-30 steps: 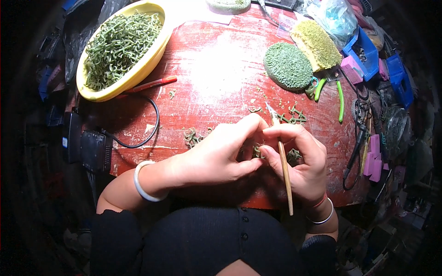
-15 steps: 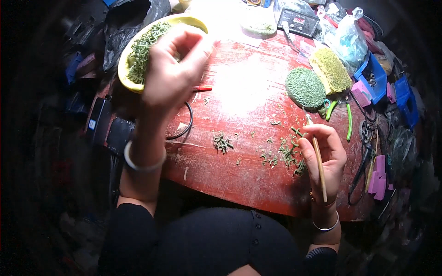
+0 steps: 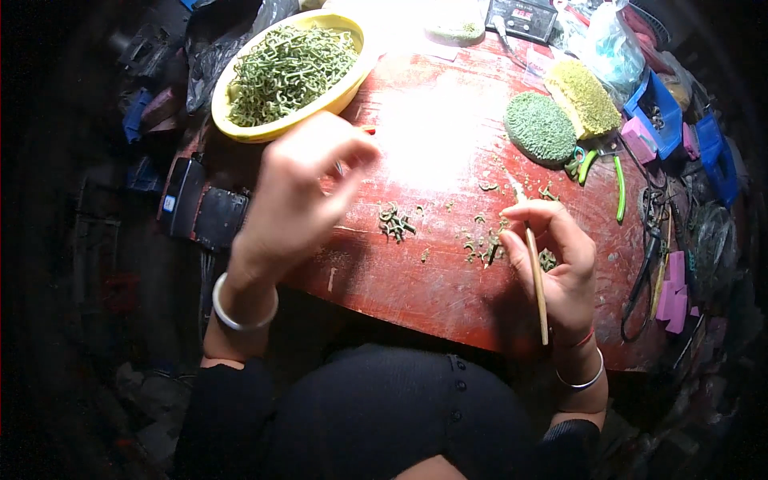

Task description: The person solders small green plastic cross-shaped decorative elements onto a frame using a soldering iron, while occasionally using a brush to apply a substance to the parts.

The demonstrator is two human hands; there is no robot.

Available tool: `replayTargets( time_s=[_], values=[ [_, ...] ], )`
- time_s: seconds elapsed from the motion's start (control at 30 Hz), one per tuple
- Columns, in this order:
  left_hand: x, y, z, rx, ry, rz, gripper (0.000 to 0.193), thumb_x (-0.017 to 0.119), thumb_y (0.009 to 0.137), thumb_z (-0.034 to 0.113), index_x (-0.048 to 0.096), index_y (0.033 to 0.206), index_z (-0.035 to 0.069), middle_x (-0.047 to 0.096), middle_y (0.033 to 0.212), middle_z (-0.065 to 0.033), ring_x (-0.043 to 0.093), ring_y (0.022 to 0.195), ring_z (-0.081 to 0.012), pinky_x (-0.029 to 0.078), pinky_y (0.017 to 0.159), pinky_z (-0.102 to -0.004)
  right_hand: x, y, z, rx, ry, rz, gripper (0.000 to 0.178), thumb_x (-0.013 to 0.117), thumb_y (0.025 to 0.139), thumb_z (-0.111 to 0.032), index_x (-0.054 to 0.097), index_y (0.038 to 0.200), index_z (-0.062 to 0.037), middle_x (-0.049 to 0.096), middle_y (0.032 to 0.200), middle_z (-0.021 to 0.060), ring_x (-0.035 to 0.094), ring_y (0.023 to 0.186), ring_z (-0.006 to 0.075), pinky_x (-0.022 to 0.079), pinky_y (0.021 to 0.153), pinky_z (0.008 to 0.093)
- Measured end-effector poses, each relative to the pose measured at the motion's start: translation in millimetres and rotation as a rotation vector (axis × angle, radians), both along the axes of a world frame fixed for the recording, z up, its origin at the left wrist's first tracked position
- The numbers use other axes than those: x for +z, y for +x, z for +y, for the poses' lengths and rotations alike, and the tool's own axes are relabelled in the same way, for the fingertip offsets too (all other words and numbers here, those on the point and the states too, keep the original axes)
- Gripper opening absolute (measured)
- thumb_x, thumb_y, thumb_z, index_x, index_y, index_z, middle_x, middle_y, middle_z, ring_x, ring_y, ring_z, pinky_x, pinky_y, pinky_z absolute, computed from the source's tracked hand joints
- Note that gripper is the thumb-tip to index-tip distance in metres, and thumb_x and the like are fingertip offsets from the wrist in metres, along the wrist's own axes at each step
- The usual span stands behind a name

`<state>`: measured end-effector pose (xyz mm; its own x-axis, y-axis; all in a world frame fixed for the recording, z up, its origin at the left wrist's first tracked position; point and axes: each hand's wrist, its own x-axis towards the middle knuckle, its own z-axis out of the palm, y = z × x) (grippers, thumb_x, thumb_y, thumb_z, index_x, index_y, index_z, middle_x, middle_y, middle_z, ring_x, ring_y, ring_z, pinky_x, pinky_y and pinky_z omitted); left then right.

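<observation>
Head camera shows, nearest, a person's black buttoned top (image 3: 400, 408) at the edge of a scuffed red surface (image 3: 376, 296). Above its right side, the right hand (image 3: 564, 256) has its grip clamped on a slim wooden-handled tool (image 3: 538, 292) with a pale pointed tip aimed away from the body; a thin silver-coloured bangle (image 3: 588, 380) rings that wrist. On the left, the left hand (image 3: 300, 188), with a thick white bangle (image 3: 228, 318) at the wrist, is blurred, fingers curled; I cannot tell whether its grip is apart or together, or has anything in it. Loose green curled bits (image 3: 486, 246) lie just beside the right hand, and a small heap of dark green curled pieces (image 3: 395, 224) sits between the two hands. Beyond the left hand stands a tilted yellow oval basin (image 3: 256, 134) filled with thin green crooked pieces (image 3: 292, 76). Farther back on the right, a round green textured pad (image 3: 540, 128) lies beside a yellow textured block (image 3: 584, 98), near a blue plastic bin (image 3: 672, 124). Farthest is a black box with a lit red display (image 3: 522, 18).
</observation>
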<state>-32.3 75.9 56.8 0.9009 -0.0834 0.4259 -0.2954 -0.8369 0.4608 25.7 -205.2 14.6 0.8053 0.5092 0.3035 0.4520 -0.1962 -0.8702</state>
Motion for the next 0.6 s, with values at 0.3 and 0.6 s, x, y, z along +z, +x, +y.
replayTargets(
  time_s=[0.3, 0.6],
  values=[
    [-58, 44, -64, -0.266, 0.189, 0.069, 0.03, 0.064, 0.087, 0.005, 0.062, 0.117, 0.0, 0.066, 0.11, -0.0195, 0.064, 0.101, -0.0367, 0.052, 0.09, -0.044, 5, 5, -1, -0.199, 0.161, 0.206, 0.021, 0.065, 0.095, 0.005, 0.063, 0.115, 0.0001, 0.061, 0.098, -0.001, 0.055, 0.086, 0.0037, 0.043, 0.074, 0.0179],
    [-68, 54, -73, -0.241, 0.364, 0.014, 0.026, 0.061, 0.089, 0.008, 0.063, 0.113, -0.001, 0.067, 0.101, -0.0185, 0.066, 0.092, -0.0334, 0.054, 0.082, -0.0439, 1, 6, -2, -0.186, 0.123, 0.166, 0.022, 0.066, 0.094, 0.006, 0.063, 0.115, -0.0003, 0.062, 0.094, -0.0004, 0.057, 0.082, 0.004, 0.045, 0.072, 0.018]
  ],
)
